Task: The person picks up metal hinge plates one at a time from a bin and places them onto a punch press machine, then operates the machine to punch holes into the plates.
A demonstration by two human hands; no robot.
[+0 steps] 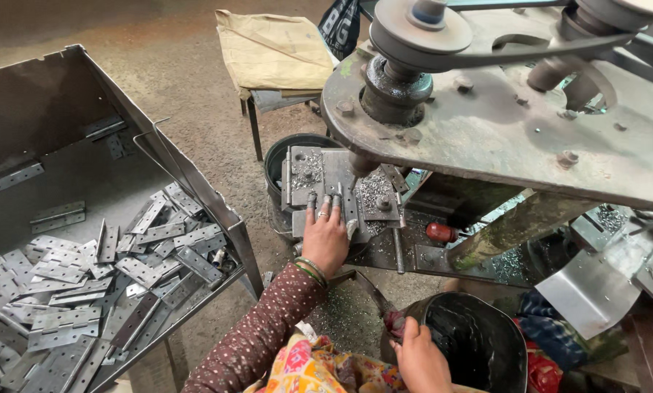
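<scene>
While the left hand [325,236] lies flat on the jig [319,171] of a belt-driven drill, its fingers [325,209] are spread narrowly and press down on a small metal plate, apparently a hinge leaf, just beside the spindle [361,164]. The leaf itself is mostly hidden under the fingertips, so I cannot tell how it is seated. The right hand [417,360] is near the bottom edge, closed around the cloth-wrapped end of a lever [366,287] that runs up towards the machine; just right of it stands a black bucket [479,342].

Judging by this, the work is at the clamp-and-drill step: one piece held under the spindle, the lever gripped. A next move here calls for keeping the fingertips clear of the spindle while the plate stays pinned flat, and a steady pull on the lever rather than a jerk.

On the left, a big steel tray [217,204] holds a loose heap of hinges [86,291], well apart from the jig. Metal swarf [374,191] lies on the jig and on the floor below it. Above, a pulley [421,33] and belt sit on the heavy machine plate [501,138]. A stool [272,51] covered with a tan cloth stands at the far side.
</scene>
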